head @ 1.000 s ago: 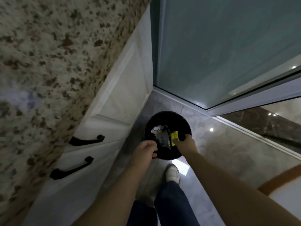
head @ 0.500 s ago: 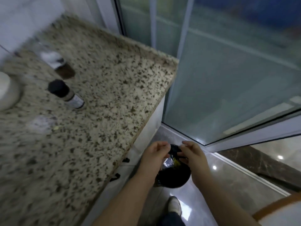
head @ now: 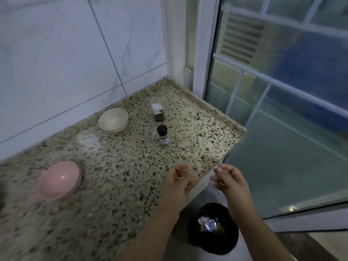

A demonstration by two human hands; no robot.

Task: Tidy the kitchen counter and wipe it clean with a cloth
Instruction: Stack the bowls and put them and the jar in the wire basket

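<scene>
Your left hand (head: 178,178) and right hand (head: 228,178) hover empty, fingers loosely curled, over the near corner of the speckled granite counter (head: 116,174). The black round waste bin (head: 212,228) sits on the floor below them. Half a second ago both hands were down at the bin's mouth; they have since risen.

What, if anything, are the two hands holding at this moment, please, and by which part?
Nothing is held. The left hand and right hand hang with loosely curled, empty fingers near the counter edge, above the black bin.
</scene>
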